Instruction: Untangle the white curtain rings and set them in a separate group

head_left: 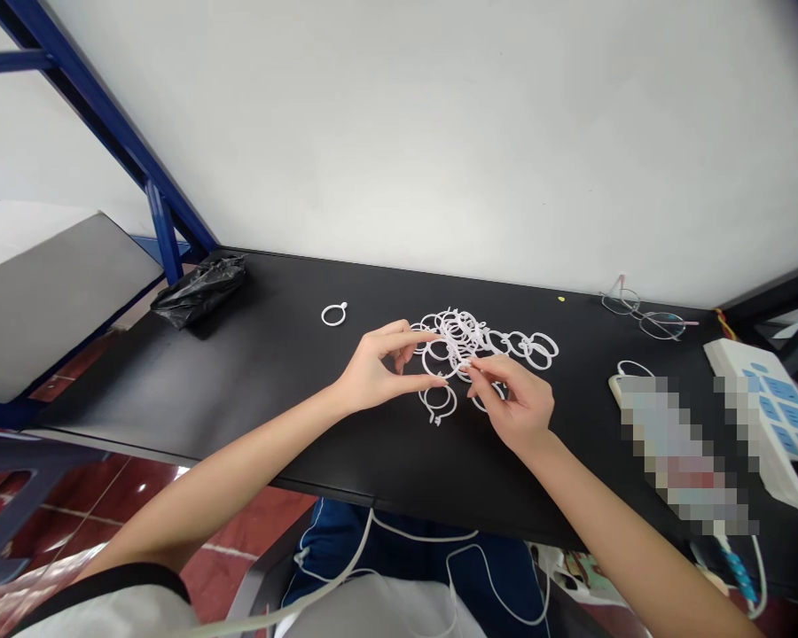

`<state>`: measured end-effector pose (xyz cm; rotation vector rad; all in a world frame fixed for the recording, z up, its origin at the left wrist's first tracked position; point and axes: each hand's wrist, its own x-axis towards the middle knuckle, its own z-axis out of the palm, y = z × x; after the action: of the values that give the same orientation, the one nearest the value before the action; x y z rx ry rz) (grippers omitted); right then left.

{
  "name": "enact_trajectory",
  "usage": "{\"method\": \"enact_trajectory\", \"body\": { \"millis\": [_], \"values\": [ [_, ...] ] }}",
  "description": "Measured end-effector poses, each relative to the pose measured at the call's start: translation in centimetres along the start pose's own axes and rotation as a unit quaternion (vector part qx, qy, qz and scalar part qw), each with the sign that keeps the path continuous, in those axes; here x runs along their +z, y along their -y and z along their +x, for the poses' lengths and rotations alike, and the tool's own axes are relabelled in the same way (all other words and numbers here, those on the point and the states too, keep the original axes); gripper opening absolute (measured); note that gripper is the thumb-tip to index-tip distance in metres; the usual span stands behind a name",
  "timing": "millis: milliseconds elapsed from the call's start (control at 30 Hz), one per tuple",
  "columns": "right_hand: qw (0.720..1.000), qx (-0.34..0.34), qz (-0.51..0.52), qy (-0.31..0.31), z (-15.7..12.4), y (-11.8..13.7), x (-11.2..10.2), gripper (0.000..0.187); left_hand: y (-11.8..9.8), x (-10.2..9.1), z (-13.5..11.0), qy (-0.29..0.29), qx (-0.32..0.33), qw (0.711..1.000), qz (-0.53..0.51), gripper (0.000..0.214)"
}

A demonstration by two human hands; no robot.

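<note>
A white plastic ring (pixel 426 365) is up between my hands, above a pile of similar rings (pixel 462 326) on the black table. My left hand (pixel 389 363) holds its rim, with the index finger at the top and the thumb at the bottom. The fingers of my right hand (pixel 515 399) pinch the small clasp on the ring's right side; the fingertips partly hide it. Just below my left thumb lie a few loose rings (pixel 437 403), one of them gapped open. Farther left, a single ring (pixel 333 315) lies apart from the pile.
A crumpled black plastic bag (pixel 203 288) sits at the table's far left. On the right are eyeglasses (pixel 638 310), a blurred-out phone (pixel 678 452) with a cable, and a white power strip (pixel 771 416). A white wall (pixel 399 142) rises behind the black table (pixel 285 354).
</note>
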<state>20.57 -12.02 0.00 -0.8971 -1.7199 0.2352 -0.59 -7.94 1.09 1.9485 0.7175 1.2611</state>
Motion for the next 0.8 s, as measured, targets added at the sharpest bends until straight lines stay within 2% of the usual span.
{"method": "enact_trajectory", "body": {
  "millis": [167, 400, 800],
  "values": [
    [1.000, -0.018, 0.008, 0.000, 0.20, 0.26, -0.01, 0.019, 0.03, -0.15, 0.11, -0.003, 0.035, 0.999, 0.023, 0.045],
    [1.000, -0.028, 0.011, 0.006, 0.03, 0.24, -0.06, 0.026, 0.25, -0.34, 0.01, 0.007, 0.042, 0.998, 0.038, 0.045],
    [0.999, -0.049, 0.007, 0.003, 0.27, 0.47, 0.00, 0.024, 0.34, -0.26, 0.23, 0.000, 0.080, 0.996, 0.026, 0.045]
  ]
}}
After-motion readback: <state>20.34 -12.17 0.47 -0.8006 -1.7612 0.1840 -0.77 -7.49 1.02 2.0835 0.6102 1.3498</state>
